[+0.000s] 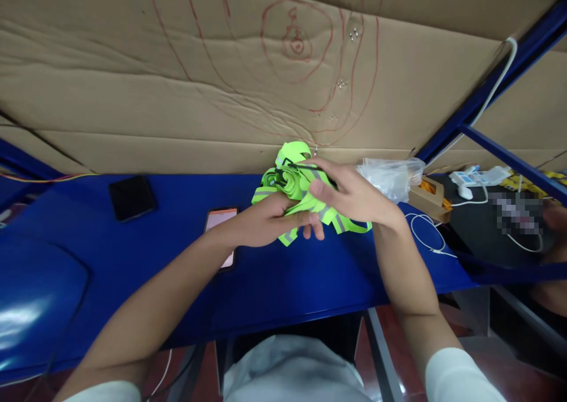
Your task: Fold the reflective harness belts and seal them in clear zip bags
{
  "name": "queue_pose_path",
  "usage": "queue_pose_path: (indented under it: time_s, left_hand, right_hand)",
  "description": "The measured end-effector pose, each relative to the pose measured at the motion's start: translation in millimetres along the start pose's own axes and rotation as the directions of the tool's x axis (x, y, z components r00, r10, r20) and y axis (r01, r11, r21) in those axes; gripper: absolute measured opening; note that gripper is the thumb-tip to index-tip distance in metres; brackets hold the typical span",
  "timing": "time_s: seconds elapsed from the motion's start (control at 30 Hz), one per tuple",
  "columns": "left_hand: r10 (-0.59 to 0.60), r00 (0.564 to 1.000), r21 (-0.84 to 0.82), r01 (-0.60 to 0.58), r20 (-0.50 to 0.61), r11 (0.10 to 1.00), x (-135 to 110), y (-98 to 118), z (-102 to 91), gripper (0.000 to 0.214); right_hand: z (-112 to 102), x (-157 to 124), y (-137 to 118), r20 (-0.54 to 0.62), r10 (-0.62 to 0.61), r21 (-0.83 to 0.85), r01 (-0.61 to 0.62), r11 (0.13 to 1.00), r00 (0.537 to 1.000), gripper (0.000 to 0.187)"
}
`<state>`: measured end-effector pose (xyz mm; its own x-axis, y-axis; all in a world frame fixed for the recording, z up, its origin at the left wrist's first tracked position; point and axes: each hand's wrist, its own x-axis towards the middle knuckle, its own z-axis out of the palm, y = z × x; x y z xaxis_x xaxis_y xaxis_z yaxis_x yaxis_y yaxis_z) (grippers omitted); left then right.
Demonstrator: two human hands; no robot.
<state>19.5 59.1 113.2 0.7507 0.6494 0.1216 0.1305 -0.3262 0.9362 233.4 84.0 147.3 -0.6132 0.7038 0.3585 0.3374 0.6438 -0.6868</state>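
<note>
A bundle of neon yellow-green reflective straps (pixel 305 183) with grey stripes and dark buckles is between my hands, above the blue table. My left hand (pixel 270 218) holds it from the left and below, its fingers partly hidden by the straps. From the right, my right hand (pixel 348 188) grips the bundle, thumb in front and fingers behind. Loose strap ends hang below and to the right. Left of the bundle, a phone (pixel 228 260) with a lit screen lies partly beneath my left forearm.
A black flat object (pixel 132 198) lies at the left on the blue table (pixel 283 290). Clear plastic bags (pixel 392 177), an open cardboard box (pixel 429 200) and a white cable (pixel 427 237) are at the right. Cardboard (pixel 199 107) stands behind; a blue frame bar (pixel 491 95) crosses at right.
</note>
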Motion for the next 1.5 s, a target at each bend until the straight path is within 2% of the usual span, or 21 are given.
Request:
queue_pose_path:
  time_s: [0.07, 0.17, 0.27, 0.4, 0.47, 0.6, 0.67, 0.7, 0.73, 0.77, 0.8, 0.83, 0.87, 0.9, 0.97, 1.03, 1.07, 1.13, 1.27, 1.43, 1.5]
  left_hand:
    - [0.021, 1.0, 0.032, -0.022, 0.022, 0.999, -2, 3, -0.9, 0.05]
    - [0.036, 0.999, 0.041, -0.037, 0.022, 0.998, -6, 6, -3.4, 0.056]
    - [-0.003, 0.999, 0.047, 0.001, 0.04, 0.999, -8, 8, -8.6, 0.052]
    - [-0.09, 0.966, 0.004, 0.092, 0.243, 0.996, -12, 9, -23.7, 0.046]
    - [-0.139, 0.955, 0.013, 0.14, 0.264, 0.99, -14, 5, -32.6, 0.052]
    - [-0.105, 0.994, 0.091, 0.107, -0.028, 0.99, -15, -4, -43.2, 0.06]
    - [-0.048, 0.971, 0.142, 0.083, -0.234, 0.986, -13, -8, -43.3, 0.058]
    - [-0.003, 0.925, 0.164, 0.071, -0.38, 0.984, -11, -10, -42.1, 0.053]
    - [0.054, 0.84, 0.19, 0.058, -0.54, 0.98, -9, -11, -40.1, 0.046]
    - [0.121, 0.722, 0.221, 0.046, -0.681, 0.974, -6, -13, -37.4, 0.04]
    - [0.187, 0.603, 0.259, 0.034, -0.776, 0.965, -4, -15, -34.0, 0.038]
    - [0.246, 0.514, 0.299, 0.021, -0.822, 0.954, -1, -17, -29.9, 0.04]
    - [0.289, 0.483, 0.333, 0.006, -0.827, 0.943, 1, -19, -25.0, 0.045]
    - [0.312, 0.507, 0.354, -0.014, -0.804, 0.935, 4, -21, -19.6, 0.05]
    - [0.305, 0.63, 0.345, -0.063, -0.714, 0.937, 9, -24, -8.0, 0.06]
    - [0.262, 0.737, 0.284, -0.098, -0.624, 0.954, 15, -26, 2.8, 0.067]
    - [0.244, 0.762, 0.254, -0.108, -0.599, 0.961, 17, -26, 7.0, 0.068]
    - [0.221, 0.759, 0.201, -0.121, -0.613, 0.972, 19, -25, 12.4, 0.07]
    - [0.214, 0.695, 0.139, -0.163, -0.686, 0.977, 17, -15, 12.6, 0.069]
    - [0.203, 0.703, 0.008, -0.271, -0.682, 0.963, 16, -9, 8.7, 0.066]
    - [0.214, 0.682, 0.046, -0.256, -0.7, 0.966, 17, -13, 8.7, 0.064]
  right_hand:
    - [-2, -4, -3, 0.166, -0.005, 0.045, -0.002, 0.999, 0.986, 0.065]
    - [1, -3, -7, 0.123, -0.016, 0.069, 0.007, 0.998, 0.992, 0.092]
    - [7, 1, -9, -0.017, -0.063, -0.043, 0.063, 0.997, 0.998, 0.078]
    - [12, 3, -9, -0.025, -0.113, -0.089, 0.11, 0.99, 0.993, 0.059]
    - [12, 3, -9, -0.059, -0.084, -0.079, 0.079, 0.994, 0.995, 0.058]
    - [13, 3, -13, -0.189, 0.003, 0.049, 0.007, 0.999, 0.982, 0.052]
    - [15, 6, -12, -0.229, 0.048, 0.149, -0.014, 0.989, 0.972, 0.045]
    - [16, 8, -9, -0.259, 0.072, 0.18, -0.025, 0.983, 0.963, 0.043]
    - [18, 11, -6, -0.305, 0.095, 0.19, -0.038, 0.981, 0.948, 0.043]
    - [20, 14, 0, -0.37, 0.118, 0.182, -0.053, 0.982, 0.921, 0.045]
    - [21, 18, 6, -0.444, 0.14, 0.161, -0.075, 0.984, 0.885, 0.048]
    - [24, 21, 13, -0.508, 0.159, 0.137, -0.102, 0.985, 0.847, 0.052]
    - [26, 25, 19, -0.558, 0.174, 0.118, -0.13, 0.984, 0.811, 0.056]
    - [30, 28, 26, -0.596, 0.187, 0.111, -0.15, 0.982, 0.781, 0.06]
    - [40, 33, 34, -0.623, 0.209, 0.127, -0.166, 0.978, 0.754, 0.064]
    - [52, 34, 34, -0.607, 0.214, 0.153, -0.151, 0.977, 0.766, 0.064]
    - [59, 34, 31, -0.597, 0.207, 0.159, -0.138, 0.978, 0.775, 0.063]
    - [71, 32, 22, -0.582, 0.186, 0.166, -0.109, 0.98, 0.792, 0.057]
    - [80, 28, 7, -0.573, 0.175, 0.241, -0.039, 0.97, 0.801, 0.048]
    - [80, 26, 4, -0.576, 0.202, 0.336, 0.004, 0.942, 0.792, 0.049]
    - [85, 25, 4, -0.561, 0.234, 0.403, 0.015, 0.915, 0.794, 0.05]
